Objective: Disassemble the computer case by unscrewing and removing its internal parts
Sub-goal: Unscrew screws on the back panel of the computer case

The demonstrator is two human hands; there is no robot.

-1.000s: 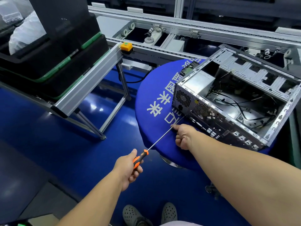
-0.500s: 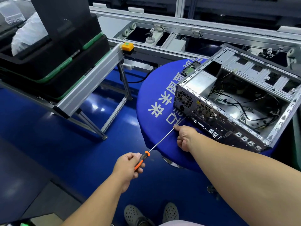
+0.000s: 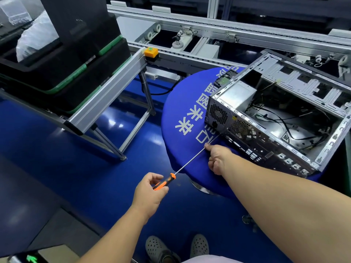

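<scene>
An open metal computer case (image 3: 296, 82) lies on its side on a round blue table (image 3: 182, 111), with loose black cables and a silver power supply (image 3: 237, 93) inside. A long screwdriver (image 3: 190, 162) with an orange and black handle reaches to the case's rear panel near the fan grilles. My left hand (image 3: 150, 188) holds the handle between thumb and fingers. My right hand (image 3: 218, 158) rests on the table edge beside the rear panel, its fingers curled around the thin shaft.
An aluminium roller rack (image 3: 106, 95) with stacked black and green trays (image 3: 62, 59) stands to the left. A conveyor line (image 3: 209, 25) with an orange button box (image 3: 151, 53) runs behind the table. The floor is blue; my shoes (image 3: 178, 247) show at the bottom.
My left fingers have shifted on the handle, rolling it. The screwdriver stays against the rear panel and my right hand stays on the shaft.
</scene>
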